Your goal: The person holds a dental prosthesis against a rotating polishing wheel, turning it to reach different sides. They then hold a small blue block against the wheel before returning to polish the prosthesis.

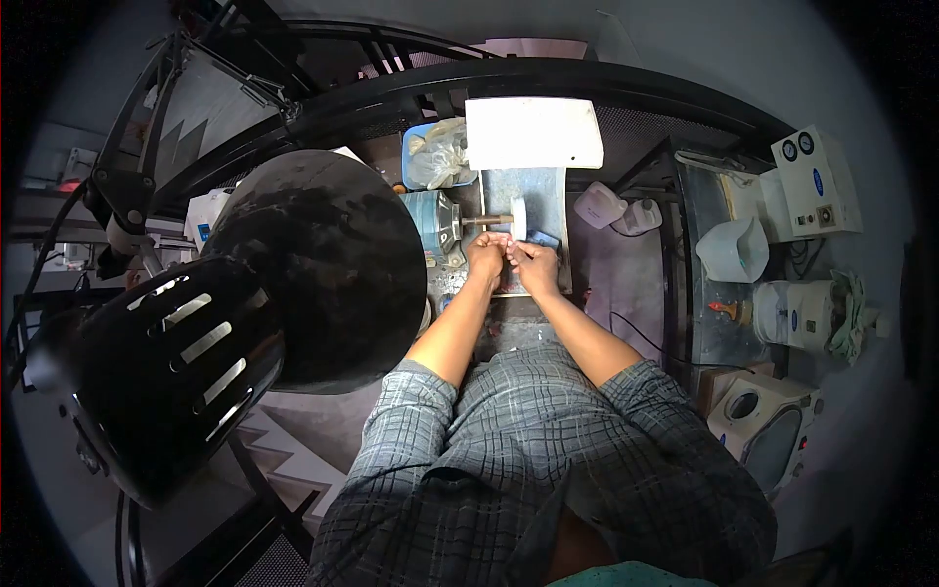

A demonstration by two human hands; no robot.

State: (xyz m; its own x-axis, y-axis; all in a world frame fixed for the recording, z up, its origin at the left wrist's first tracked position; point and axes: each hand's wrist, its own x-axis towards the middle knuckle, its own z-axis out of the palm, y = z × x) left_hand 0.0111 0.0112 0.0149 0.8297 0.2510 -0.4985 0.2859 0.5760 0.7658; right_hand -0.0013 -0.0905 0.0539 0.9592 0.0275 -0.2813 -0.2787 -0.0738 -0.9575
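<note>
Both my hands meet at the lower edge of a white polishing wheel [519, 216], which sits on the end of a metal shaft [485, 220] from a blue-green motor [426, 221]. My left hand [486, 256] has its fingers pinched together just left of the wheel. Right under the wheel, my right hand [535, 266] is closed too, its fingertips against those of the left. I cannot tell what small thing the fingers hold. Behind the wheel lies a grey-blue tray [526, 184], with a blue object [544, 238] beside the right hand.
A large black lamp [323, 274] fills the left side, close to my left arm. A white panel [534, 132] stands behind the tray. Plastic bags lie in a blue bin [411, 161]. To the right are jugs [599, 205], a white container [734, 250] and a gauged machine [817, 181].
</note>
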